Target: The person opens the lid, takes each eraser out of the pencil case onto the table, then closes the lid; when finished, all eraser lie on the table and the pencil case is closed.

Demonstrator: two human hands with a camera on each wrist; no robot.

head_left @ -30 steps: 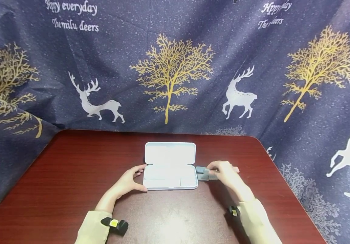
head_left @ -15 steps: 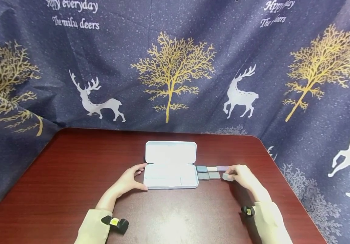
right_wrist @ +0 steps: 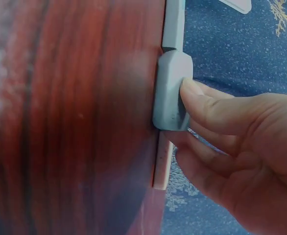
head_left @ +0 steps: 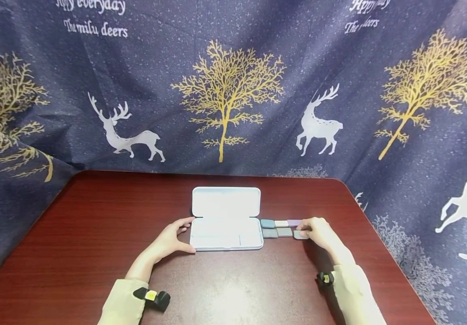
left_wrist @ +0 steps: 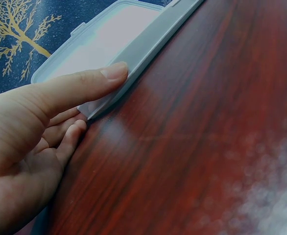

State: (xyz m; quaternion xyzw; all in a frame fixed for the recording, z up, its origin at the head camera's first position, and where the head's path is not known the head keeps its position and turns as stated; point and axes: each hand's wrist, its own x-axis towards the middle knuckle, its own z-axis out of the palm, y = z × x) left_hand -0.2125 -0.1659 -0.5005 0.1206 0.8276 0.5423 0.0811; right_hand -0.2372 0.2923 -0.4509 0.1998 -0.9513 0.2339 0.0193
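A pale blue pencil case (head_left: pixel 217 248) lies on the table with its lid (head_left: pixel 226 202) raised at the back. My left hand (head_left: pixel 166 243) grips the case's left end, thumb on the front wall and fingers at the rear corner. In the left wrist view the thumb (left_wrist: pixel 94 81) presses the wall. My right hand (head_left: pixel 319 234) pinches a grey eraser-like block (right_wrist: pixel 170 93) with rounded corners, close to the table. Left of it lie two grey blocks, one of them (head_left: pixel 284 232) nearer. Behind are a teal block (head_left: pixel 268 223), a white block (head_left: pixel 281 223) and a purple block (head_left: pixel 294 222).
The dark red wooden table (head_left: pixel 128 203) has a bright glare patch near the front. A navy cloth (head_left: pixel 144 81) with deer and trees hangs behind it. In the right wrist view a pinkish block (right_wrist: pixel 163 164) sits beyond the grey one, partly behind fingers.
My right hand has moved right along the blocks, uncovering several, and has taken hold of the grey end block. That block, tilted half a second ago, now lies flatter. The left hand stays put.
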